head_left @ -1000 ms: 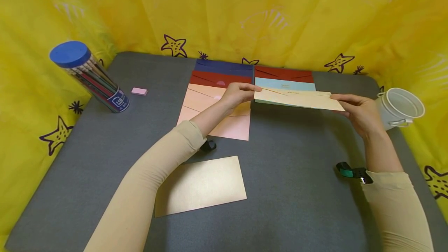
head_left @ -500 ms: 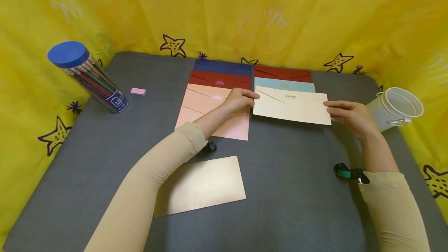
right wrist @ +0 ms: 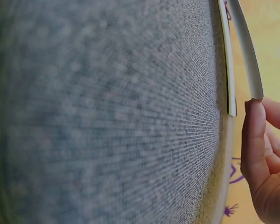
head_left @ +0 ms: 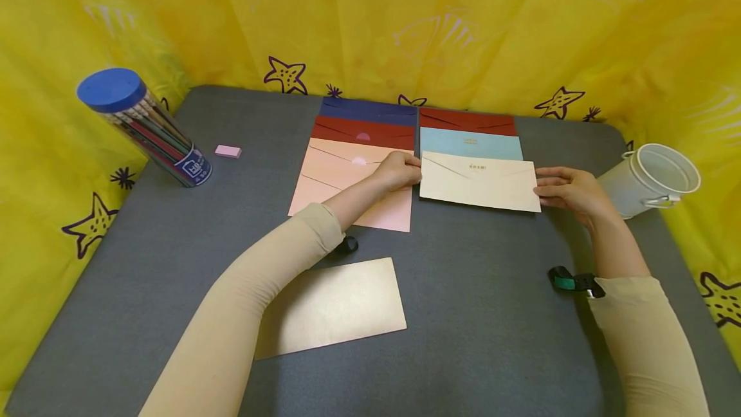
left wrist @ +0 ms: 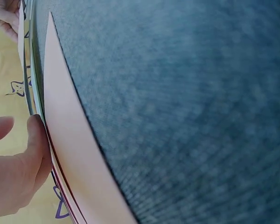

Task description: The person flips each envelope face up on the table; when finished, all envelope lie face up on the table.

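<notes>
Grey mat (head_left: 492, 288); only head view shows pencil tube (head_left: 141, 124).

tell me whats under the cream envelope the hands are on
The cream envelope overlaps the near edge of a light blue envelope; beneath the rest, only grey table shows around it, anything else is covered.

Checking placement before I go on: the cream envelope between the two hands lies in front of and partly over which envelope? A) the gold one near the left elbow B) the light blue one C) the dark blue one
B: the cream envelope overlaps the near edge of the light blue envelope.
</notes>
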Demonstrator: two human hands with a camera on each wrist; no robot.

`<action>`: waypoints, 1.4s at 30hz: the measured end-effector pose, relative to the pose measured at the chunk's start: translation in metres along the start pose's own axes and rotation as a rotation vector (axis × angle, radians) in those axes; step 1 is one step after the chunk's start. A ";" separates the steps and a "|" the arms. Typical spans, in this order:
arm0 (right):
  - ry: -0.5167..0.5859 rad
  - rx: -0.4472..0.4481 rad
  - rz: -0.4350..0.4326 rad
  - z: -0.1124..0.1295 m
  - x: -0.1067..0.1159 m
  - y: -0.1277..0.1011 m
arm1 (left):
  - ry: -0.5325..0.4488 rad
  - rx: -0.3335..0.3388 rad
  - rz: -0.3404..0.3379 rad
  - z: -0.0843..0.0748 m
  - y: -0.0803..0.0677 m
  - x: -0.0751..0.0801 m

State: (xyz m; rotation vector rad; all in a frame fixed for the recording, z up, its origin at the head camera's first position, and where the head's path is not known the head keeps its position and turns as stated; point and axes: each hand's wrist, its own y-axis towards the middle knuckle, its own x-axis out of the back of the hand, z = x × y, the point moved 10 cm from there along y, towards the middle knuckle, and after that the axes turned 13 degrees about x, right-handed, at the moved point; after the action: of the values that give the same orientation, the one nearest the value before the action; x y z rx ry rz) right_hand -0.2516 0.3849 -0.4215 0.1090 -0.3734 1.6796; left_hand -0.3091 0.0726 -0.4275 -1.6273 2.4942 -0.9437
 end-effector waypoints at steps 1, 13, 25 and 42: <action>-0.030 -0.006 0.010 -0.001 -0.001 0.001 | 0.017 0.005 0.003 0.000 0.000 0.000; -0.128 -0.009 0.042 0.000 -0.008 0.007 | 0.061 0.026 0.030 -0.003 0.000 -0.004; -0.136 -0.012 0.046 -0.002 -0.008 0.008 | 0.110 -0.014 0.043 -0.010 -0.003 -0.008; -0.208 0.148 -0.056 0.027 -0.010 0.010 | 0.087 0.006 0.061 -0.010 -0.010 0.004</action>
State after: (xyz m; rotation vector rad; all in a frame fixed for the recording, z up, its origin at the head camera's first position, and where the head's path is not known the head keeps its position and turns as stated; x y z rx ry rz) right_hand -0.2637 0.3665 -0.4011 0.4020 -0.3975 1.6443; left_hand -0.3062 0.0713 -0.4132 -1.5314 2.5775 -1.0357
